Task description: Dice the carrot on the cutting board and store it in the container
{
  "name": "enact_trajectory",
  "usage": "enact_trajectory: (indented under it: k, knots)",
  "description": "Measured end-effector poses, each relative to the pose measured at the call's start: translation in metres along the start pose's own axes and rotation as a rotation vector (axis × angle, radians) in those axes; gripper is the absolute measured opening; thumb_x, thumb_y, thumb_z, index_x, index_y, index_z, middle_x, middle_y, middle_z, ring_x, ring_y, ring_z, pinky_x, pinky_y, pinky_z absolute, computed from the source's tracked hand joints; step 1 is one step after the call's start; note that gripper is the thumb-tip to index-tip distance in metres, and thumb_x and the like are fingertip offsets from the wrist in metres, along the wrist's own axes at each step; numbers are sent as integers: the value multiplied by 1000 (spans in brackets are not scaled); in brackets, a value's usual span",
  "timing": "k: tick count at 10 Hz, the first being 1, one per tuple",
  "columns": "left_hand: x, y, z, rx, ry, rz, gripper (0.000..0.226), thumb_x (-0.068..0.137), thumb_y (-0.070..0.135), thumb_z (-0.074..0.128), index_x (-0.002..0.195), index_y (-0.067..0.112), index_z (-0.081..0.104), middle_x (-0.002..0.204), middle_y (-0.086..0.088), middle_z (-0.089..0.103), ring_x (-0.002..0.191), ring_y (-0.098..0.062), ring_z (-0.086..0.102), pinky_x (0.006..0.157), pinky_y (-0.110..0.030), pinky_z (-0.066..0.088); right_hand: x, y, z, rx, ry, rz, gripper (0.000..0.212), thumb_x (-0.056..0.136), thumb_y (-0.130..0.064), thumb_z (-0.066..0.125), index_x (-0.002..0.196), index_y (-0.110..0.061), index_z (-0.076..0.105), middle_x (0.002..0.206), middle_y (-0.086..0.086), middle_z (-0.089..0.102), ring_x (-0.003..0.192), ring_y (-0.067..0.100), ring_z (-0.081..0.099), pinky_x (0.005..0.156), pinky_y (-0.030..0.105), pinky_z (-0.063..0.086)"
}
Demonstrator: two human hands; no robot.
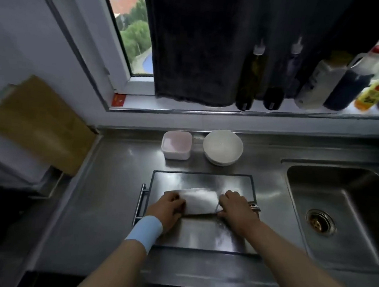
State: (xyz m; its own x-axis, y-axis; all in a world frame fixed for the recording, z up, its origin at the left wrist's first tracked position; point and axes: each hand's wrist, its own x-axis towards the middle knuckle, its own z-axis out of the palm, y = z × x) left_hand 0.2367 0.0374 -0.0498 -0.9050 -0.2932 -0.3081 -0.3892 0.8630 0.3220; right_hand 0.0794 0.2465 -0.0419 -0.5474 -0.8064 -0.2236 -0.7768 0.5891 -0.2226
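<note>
Two hands point(170, 206) point(235, 210), one cleaver point(199, 201), one steel board point(200, 233), one container point(176, 155), one sink point(310, 196).

A steel cutting board point(204, 180) lies flat under the left hand point(170, 206) and right hand point(235, 208), with a broad cleaver point(200, 201) between them. A square white container point(176, 145), pinkish on top, stands beyond the left hand.

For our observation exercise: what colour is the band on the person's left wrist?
Light blue. The head view shows the wristband clearly.

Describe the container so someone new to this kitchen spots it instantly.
Start at the steel counter left of the sink. Behind the metal cutting board stand two white vessels. The container is the left one, square with a pinkish inside; the bowl is round.
</note>
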Motion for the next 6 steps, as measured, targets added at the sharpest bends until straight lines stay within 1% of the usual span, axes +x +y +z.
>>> enact_trajectory:
  k: [1,2,3,4,5,6]
  knots:
    - [-3,2,5,10,-56,-78,56,92,38,50,145,37,32,155,6,17,139,-20,25,109,-32,31,5,0,13,113,-16,4,33,89,-30,66,115,-12,55,118,9,51,111,29,47,85,35,34]
    - [-1,10,8,21,-92,-114,58,92,39,47,147,31,29,155,2,13,141,-21,16,111,-37,30,7,1,21,144,-38,32,32,89,-29,66,113,-10,56,118,9,51,111,29,46,82,32,32]
    - [1,14,11,17,-82,-138,57,91,40,48,144,30,31,154,2,16,140,-21,16,109,-40,33,8,4,26,82,-37,33,30,93,-32,62,114,-13,55,122,7,50,113,27,45,85,34,32]
    - [0,15,9,20,-75,-140,55,91,41,47,143,31,32,153,3,18,139,-20,17,108,-38,34,7,3,21,68,-39,63,28,93,-35,60,115,-18,56,122,4,51,113,24,45,88,33,32]
    - [1,12,2,-11,-80,-112,59,92,42,47,146,31,27,154,3,17,140,-21,17,109,-38,32,5,1,15,92,-43,122,34,93,-41,61,119,-20,57,123,4,52,116,24,46,92,34,34]
    - [-5,11,-15,-112,-21,-133,63,94,43,47,149,30,21,157,3,14,142,-20,13,112,-39,28,1,-4,0,144,-63,201,46,93,-46,60,130,-20,53,129,5,52,121,26,48,98,36,36]
